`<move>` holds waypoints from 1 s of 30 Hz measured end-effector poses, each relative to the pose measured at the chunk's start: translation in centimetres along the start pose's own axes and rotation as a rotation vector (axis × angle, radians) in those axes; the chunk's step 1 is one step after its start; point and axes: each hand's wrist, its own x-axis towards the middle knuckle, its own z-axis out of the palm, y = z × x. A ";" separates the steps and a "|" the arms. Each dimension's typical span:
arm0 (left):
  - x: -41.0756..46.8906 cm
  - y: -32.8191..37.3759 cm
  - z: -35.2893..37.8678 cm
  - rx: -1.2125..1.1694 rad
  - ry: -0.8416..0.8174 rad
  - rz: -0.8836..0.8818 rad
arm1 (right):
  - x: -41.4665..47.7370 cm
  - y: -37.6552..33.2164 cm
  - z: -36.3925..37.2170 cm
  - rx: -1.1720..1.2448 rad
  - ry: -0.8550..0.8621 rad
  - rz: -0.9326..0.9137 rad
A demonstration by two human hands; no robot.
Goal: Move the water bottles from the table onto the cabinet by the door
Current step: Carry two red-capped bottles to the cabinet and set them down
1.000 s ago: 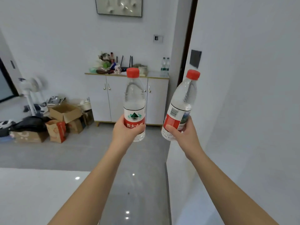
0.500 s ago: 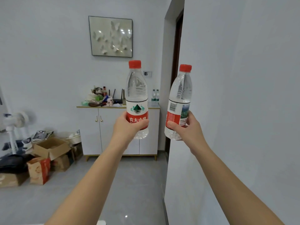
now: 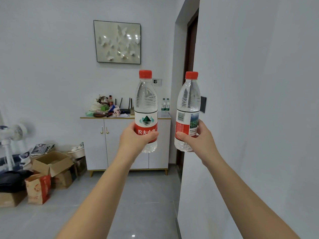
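Our left hand wraps left bottle at red label. Our right hand wraps right bottle low on label. Both bottles upright, long axes vertical, caps at 12. Cabinet ahead at 12, well apart, directly behind left bottle; we judge left hand better lined up. Two small bottles at cabinet's right end; door at 1.
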 end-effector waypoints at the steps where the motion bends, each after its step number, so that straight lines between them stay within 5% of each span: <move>1: 0.4 0.0 -0.1 0.007 -0.003 0.001 | 0.3 0.1 0.2 0.001 0.002 0.005; 30: 25.2 -8.1 9.3 -0.007 0.133 0.035 | 25.2 12.8 5.5 0.008 0.028 -0.057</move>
